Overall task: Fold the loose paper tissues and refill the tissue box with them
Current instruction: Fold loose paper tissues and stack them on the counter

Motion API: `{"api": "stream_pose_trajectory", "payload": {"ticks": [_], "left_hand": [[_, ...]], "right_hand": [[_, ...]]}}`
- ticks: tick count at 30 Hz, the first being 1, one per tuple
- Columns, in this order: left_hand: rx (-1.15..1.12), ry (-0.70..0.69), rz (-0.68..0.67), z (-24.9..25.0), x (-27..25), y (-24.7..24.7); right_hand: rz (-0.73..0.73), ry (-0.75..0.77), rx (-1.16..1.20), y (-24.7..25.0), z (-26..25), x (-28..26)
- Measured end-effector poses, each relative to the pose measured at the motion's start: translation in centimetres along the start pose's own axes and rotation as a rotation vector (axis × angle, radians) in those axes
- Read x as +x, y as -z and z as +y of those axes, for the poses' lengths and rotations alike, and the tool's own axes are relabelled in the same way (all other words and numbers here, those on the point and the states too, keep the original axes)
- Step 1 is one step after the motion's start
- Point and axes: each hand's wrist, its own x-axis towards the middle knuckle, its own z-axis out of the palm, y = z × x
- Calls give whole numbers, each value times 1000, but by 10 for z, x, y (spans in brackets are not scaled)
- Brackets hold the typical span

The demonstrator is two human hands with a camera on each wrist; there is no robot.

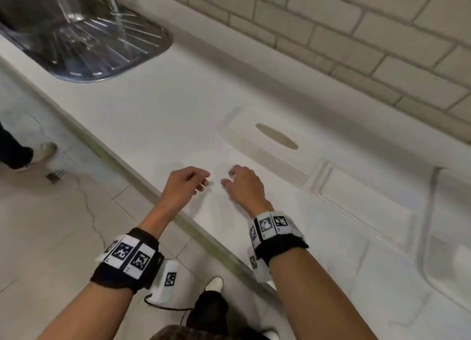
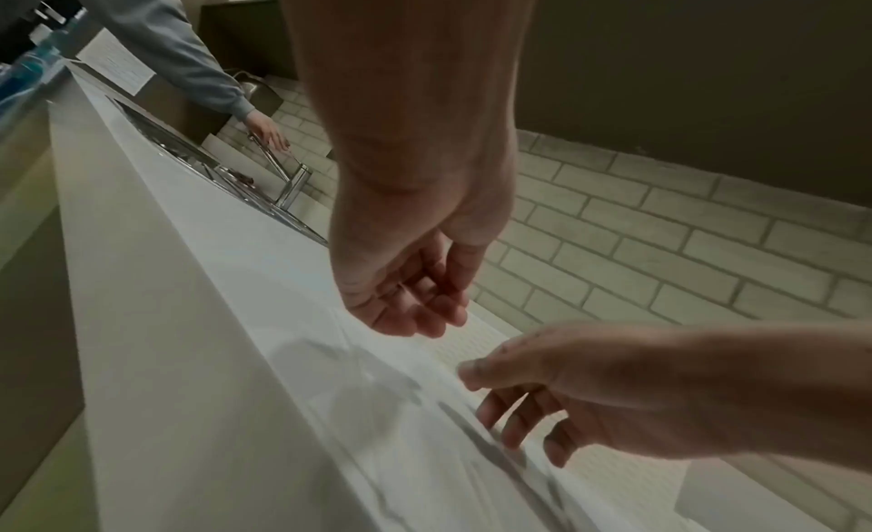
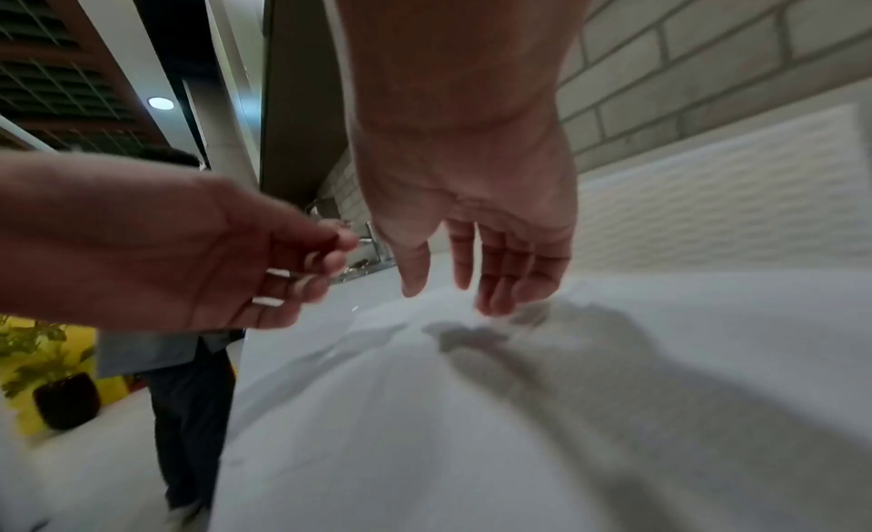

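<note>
Though slotted, tissue box [image 1: 270,146] contents unseen

Whole head view is smeared with motion blur. The tissue [image 1: 216,166] under both hands barely separates from the white bench [image 1: 158,115], so its edges can't be traced. Sink [image 1: 84,41] is cut off by the top-left corner. A second person shows only as a shoe [image 1: 43,152] at the left edge. Whether the right fingers [image 3: 495,279] touch the tissue can't be told.

Right hand [image 3: 476,219] above flat white paper tissue [image 3: 471,409], fingers relaxed, holding nothing. Left hand [image 3: 188,264] alongside, fingers loosely curled, empty.
</note>
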Motion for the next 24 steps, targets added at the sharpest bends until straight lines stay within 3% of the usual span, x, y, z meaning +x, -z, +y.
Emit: {"api": "stream_pose_trajectory", "payload": {"ticks": [5, 9, 13, 18, 19, 21, 23, 24], "left_hand": [[-55, -9, 88, -12, 13, 4], [-63, -8, 138, -18, 13, 3], [-32, 21, 227, -22, 20, 5], [-81, 95, 375, -21, 26, 6], [-164, 139, 333, -19, 27, 8], [-398, 227, 124, -16, 31, 10], [-540, 230, -74, -9, 31, 10], [-536, 214, -95, -4, 30, 8]], "right_hand": [[80, -156, -184, -28, -19, 9], [69, -207, -105, -33, -21, 15], [48, -224, 65, -33, -23, 17], [18, -178, 551, -3, -22, 10], [-3, -148, 675, 4, -24, 6], [-92, -87, 864, 16, -27, 0], [-204, -48, 935, 24, -26, -2], [-226, -54, 949, 28, -23, -1]]}}
